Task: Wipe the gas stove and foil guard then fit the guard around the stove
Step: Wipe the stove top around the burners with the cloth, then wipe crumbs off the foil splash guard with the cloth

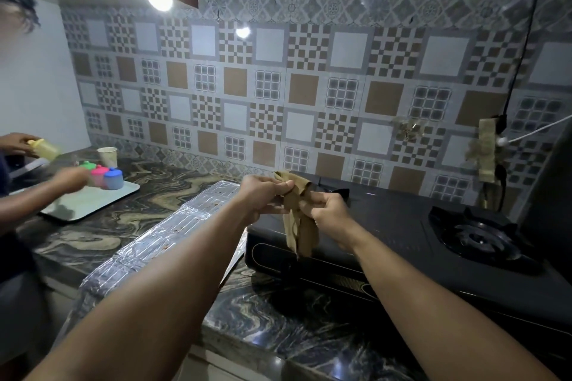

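Note:
A black glass-top gas stove sits on the marbled counter, its right burner showing. The silver foil guard lies flat on the counter left of the stove, partly hidden under my left forearm. Both hands hold a tan cloth in the air above the stove's left end. My left hand grips its upper part. My right hand grips it just below and to the right. The cloth's loose end hangs down in front of the stove.
Another person's arms work at the far left over a pale tray with coloured lidded cups; a paper cup stands behind. A black cable and a wall socket are at the right. The counter edge runs below.

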The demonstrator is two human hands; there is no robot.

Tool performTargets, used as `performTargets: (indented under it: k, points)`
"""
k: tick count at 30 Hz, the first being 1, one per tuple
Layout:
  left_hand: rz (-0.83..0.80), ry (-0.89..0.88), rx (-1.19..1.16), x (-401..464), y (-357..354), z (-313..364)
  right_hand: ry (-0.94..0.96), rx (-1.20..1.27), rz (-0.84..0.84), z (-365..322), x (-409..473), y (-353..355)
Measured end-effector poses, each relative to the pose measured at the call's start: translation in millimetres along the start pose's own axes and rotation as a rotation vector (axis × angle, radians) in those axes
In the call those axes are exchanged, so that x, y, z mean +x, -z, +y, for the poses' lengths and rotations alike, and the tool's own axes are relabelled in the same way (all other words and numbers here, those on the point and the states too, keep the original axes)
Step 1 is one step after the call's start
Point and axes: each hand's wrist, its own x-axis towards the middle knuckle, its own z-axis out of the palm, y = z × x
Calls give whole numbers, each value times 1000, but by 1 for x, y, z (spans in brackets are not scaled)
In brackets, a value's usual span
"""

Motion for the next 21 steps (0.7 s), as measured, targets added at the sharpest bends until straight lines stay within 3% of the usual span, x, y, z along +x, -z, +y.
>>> performTargets:
  k: [6,10,14,17,21]
  points:
    - [2,11,-48,-6,42,-3,-170,508,-244,-1,3,-24]
    - [68,62,-101,-8,69,-3,25,156,-36,-1,10,-63]
    - [24,133,-144,-16,98,-3,149,17,-138,-8,8,-107]
    - [95,139,-75,-22,120,-5,47,130,-215,-13,4,-126]
    - [256,90,43,-28,144,-11,-313,509,-261,-5,12,-148]
